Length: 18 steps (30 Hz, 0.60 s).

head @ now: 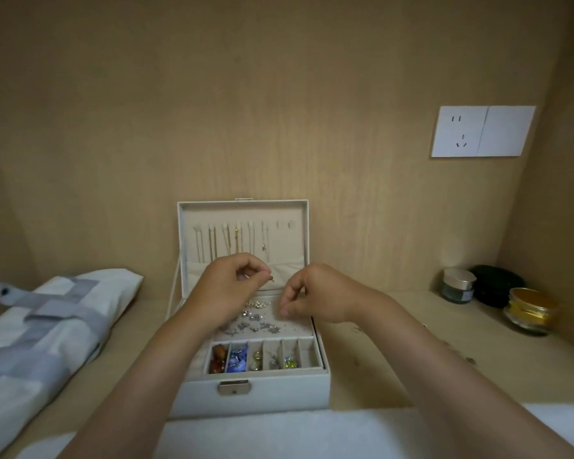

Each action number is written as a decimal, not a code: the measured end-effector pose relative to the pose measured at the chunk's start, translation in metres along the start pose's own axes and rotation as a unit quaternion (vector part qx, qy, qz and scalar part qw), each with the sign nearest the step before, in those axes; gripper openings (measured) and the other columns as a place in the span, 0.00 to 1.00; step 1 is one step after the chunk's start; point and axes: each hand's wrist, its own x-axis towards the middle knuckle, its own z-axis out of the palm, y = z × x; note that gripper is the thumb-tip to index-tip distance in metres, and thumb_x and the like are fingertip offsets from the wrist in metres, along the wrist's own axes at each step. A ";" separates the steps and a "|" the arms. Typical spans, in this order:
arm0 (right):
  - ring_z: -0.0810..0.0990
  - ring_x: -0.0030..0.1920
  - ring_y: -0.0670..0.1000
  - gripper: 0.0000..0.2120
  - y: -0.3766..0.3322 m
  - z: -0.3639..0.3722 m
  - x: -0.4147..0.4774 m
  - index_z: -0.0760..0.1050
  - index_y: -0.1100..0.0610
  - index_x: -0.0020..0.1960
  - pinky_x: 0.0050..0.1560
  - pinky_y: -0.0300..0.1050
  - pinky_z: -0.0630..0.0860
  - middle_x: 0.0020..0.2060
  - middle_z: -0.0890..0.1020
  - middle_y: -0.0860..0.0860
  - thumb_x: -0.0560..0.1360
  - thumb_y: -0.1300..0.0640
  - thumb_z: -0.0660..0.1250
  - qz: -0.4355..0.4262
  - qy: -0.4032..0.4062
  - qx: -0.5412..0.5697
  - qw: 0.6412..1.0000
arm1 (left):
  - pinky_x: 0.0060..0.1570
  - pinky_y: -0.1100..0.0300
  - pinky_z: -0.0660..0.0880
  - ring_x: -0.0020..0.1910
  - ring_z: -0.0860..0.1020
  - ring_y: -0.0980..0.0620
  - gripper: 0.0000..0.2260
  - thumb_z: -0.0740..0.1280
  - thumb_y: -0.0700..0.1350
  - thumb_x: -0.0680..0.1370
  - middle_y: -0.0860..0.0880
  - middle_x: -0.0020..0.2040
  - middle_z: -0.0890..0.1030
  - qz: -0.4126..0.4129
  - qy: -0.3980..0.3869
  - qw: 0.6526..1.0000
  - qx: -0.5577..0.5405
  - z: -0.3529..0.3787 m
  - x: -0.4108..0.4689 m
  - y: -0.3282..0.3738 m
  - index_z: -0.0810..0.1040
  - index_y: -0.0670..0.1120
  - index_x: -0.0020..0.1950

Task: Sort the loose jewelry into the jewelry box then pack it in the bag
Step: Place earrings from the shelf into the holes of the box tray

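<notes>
Nearest, a white cloth (pixel 279 435) is lying just in front of the jewelry box (pixel 256 397), which is standing open on the tabletop (pixel 395 359) with its metal clasp (pixel 234 388) facing the person. Left of the box, a grey-and-white checked bag (pixel 47 319) is lying. Inside the box, the front row of compartments (pixel 265 356) is holding coloured pieces, and behind that row small silver studs (pixel 252 321) are sitting on a pad. Above that pad, the left hand (pixel 229 286) is pinching a small earring (pixel 272 278) between thumb and fingertips. Beside it, over the box's right rear part, the right hand (pixel 312 294) is hovering with its fingers curled narrow and the tips drawn together near the pad; whether it is holding anything cannot be told. Right of the box, three small jars (pixel 531 311) are standing. Behind both hands, the box's raised lid (pixel 242 210) is showing hanging chains (pixel 232 241).
</notes>
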 end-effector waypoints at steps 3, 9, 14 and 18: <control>0.79 0.38 0.36 0.03 0.003 0.005 0.010 0.85 0.48 0.43 0.44 0.33 0.73 0.40 0.86 0.42 0.71 0.55 0.78 0.002 -0.019 -0.007 1.000 | 0.46 0.57 0.78 0.41 0.82 0.53 0.03 0.73 0.45 0.75 0.53 0.40 0.85 -0.010 -0.013 1.000 -0.025 -0.006 0.006 -0.005 0.85 0.53 0.43; 0.77 0.34 0.36 0.06 0.003 -0.002 0.025 0.84 0.55 0.49 0.39 0.30 0.73 0.39 0.82 0.46 0.72 0.58 0.77 -0.026 0.073 0.094 0.993 | 0.42 0.61 0.77 0.35 0.82 0.57 0.02 0.71 0.43 0.77 0.51 0.41 0.86 -0.022 -0.026 0.995 -0.090 -0.009 0.015 -0.010 0.84 0.50 0.46; 0.77 0.30 0.40 0.10 0.003 0.009 0.029 0.81 0.58 0.52 0.34 0.37 0.76 0.42 0.83 0.53 0.72 0.66 0.76 -0.062 0.141 0.243 0.958 | 0.45 0.55 0.80 0.37 0.81 0.53 0.03 0.71 0.43 0.77 0.48 0.40 0.86 -0.039 -0.035 0.991 -0.123 -0.004 0.014 -0.011 0.84 0.49 0.46; 0.79 0.29 0.46 0.09 0.001 0.012 0.028 0.82 0.62 0.52 0.32 0.38 0.78 0.43 0.85 0.57 0.72 0.69 0.74 -0.066 0.146 0.296 0.942 | 0.39 0.62 0.76 0.36 0.81 0.56 0.03 0.70 0.44 0.78 0.51 0.39 0.85 -0.035 -0.031 0.991 -0.125 -0.004 0.013 -0.010 0.84 0.49 0.46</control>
